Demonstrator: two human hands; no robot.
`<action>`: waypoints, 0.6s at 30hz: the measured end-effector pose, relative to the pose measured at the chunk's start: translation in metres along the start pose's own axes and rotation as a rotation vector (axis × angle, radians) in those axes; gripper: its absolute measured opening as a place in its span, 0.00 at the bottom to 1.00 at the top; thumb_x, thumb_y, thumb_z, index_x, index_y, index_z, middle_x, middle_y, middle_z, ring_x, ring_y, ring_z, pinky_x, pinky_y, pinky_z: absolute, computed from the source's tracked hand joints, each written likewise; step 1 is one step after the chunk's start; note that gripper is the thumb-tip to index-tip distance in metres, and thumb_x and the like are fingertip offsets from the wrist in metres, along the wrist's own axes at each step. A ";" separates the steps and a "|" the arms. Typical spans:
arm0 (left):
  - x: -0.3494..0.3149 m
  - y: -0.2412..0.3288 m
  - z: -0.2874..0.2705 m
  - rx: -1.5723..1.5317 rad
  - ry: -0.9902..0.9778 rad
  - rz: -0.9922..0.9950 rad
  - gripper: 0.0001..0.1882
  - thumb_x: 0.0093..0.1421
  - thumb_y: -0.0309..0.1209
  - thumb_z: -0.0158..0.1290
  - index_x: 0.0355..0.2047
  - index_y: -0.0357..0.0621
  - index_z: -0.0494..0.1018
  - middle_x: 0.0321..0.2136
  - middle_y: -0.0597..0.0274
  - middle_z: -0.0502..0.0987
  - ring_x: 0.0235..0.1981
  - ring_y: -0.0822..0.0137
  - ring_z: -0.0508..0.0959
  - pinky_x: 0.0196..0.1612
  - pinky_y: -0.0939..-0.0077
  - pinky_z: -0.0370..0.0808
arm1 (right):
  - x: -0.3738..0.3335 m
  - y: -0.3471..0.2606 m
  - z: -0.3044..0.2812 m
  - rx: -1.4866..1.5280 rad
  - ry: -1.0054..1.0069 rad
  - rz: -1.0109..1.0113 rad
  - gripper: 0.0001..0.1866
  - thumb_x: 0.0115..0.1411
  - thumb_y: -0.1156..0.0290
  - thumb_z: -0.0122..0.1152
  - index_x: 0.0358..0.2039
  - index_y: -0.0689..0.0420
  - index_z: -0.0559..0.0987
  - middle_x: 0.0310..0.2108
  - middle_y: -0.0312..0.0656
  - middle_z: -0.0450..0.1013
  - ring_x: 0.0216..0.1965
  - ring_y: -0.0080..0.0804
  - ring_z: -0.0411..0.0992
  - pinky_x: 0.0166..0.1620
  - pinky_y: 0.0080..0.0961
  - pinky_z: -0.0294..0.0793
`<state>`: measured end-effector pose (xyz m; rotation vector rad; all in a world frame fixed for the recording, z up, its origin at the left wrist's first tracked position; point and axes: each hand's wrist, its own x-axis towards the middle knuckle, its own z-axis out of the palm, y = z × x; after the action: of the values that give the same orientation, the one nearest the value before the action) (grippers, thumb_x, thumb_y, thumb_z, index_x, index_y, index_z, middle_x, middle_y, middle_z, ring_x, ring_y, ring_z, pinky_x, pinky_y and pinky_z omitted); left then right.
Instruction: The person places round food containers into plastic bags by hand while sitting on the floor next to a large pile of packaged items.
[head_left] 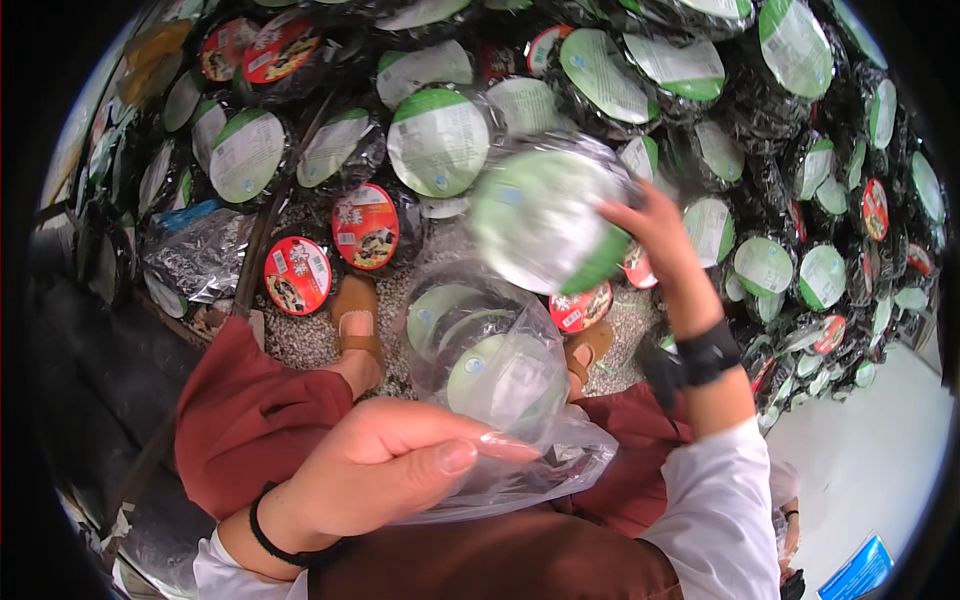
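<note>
In my right hand (655,228) is a round sealed bowl pack (548,215) with a green and white lid, its outline smeared by motion. The hand grips it at the right edge, above and just beyond the bag. Between my knees hangs a clear plastic bag (575,455), its mouth toward me. Several green-and-white-lidded bowls (492,375) lie inside the bag. My left hand (390,455) is closed at the near side of the bag's mouth, index finger stretched along the film, thumb folded in, pinching the plastic edge.
A large heap of bowls with green and white lids (438,143) spreads ahead and to the right. Red-lidded bowls (298,275) lie by my left foot. Crumpled clear wrapping (200,250) sits at the left. Speckled floor (400,300) shows around my feet; a blue packet (857,570) lies lower right.
</note>
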<state>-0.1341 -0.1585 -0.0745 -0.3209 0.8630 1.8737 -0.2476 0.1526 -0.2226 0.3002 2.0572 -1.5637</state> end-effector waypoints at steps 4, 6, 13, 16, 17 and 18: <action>-0.014 0.003 -0.014 0.035 -0.030 0.030 0.15 0.64 0.33 0.42 0.44 0.38 0.73 0.17 0.78 0.66 0.17 0.87 0.57 0.20 0.90 0.55 | 0.125 -0.004 0.102 -0.866 0.017 -0.255 0.36 0.39 0.50 0.68 0.39 0.70 0.74 0.40 0.54 0.72 0.41 0.47 0.71 0.46 0.30 0.68; -0.021 0.000 -0.014 0.034 -0.016 0.066 0.17 0.64 0.34 0.42 0.44 0.32 0.71 0.13 0.78 0.61 0.14 0.86 0.55 0.17 0.89 0.51 | 0.160 -0.002 0.121 -0.838 0.006 -0.153 0.35 0.38 0.50 0.69 0.38 0.69 0.75 0.37 0.52 0.74 0.39 0.43 0.72 0.43 0.31 0.69; -0.038 -0.017 -0.025 -0.068 -0.009 0.183 0.17 0.64 0.32 0.41 0.44 0.29 0.69 0.09 0.77 0.56 0.09 0.84 0.52 0.13 0.88 0.49 | 0.127 -0.001 0.122 -0.851 -0.164 -0.069 0.32 0.39 0.46 0.66 0.30 0.66 0.77 0.31 0.58 0.72 0.33 0.50 0.72 0.38 0.36 0.69; -0.039 -0.019 -0.028 -0.191 -0.024 0.263 0.18 0.64 0.33 0.39 0.45 0.29 0.67 0.08 0.77 0.56 0.07 0.84 0.51 0.10 0.89 0.49 | 0.083 0.019 0.117 -0.917 0.125 -0.332 0.27 0.43 0.50 0.65 0.23 0.67 0.76 0.33 0.53 0.68 0.34 0.50 0.68 0.38 0.35 0.68; -0.040 -0.020 -0.032 -0.166 -0.014 0.310 0.18 0.65 0.33 0.38 0.46 0.29 0.66 0.08 0.77 0.54 0.07 0.84 0.51 0.10 0.89 0.49 | 0.061 0.007 0.111 -0.863 0.151 -0.322 0.25 0.43 0.51 0.65 0.23 0.66 0.75 0.34 0.51 0.67 0.35 0.48 0.67 0.39 0.34 0.67; -0.041 -0.019 -0.034 -0.159 -0.002 0.320 0.18 0.65 0.33 0.38 0.47 0.29 0.66 0.08 0.78 0.54 0.07 0.84 0.51 0.10 0.90 0.49 | 0.042 0.005 0.090 -0.868 0.290 -0.489 0.24 0.43 0.53 0.66 0.26 0.66 0.75 0.32 0.50 0.67 0.33 0.48 0.67 0.38 0.35 0.67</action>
<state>-0.1042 -0.2051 -0.0832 -0.2916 0.8010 2.2458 -0.2546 0.0634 -0.2663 -0.3434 2.9622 -0.7187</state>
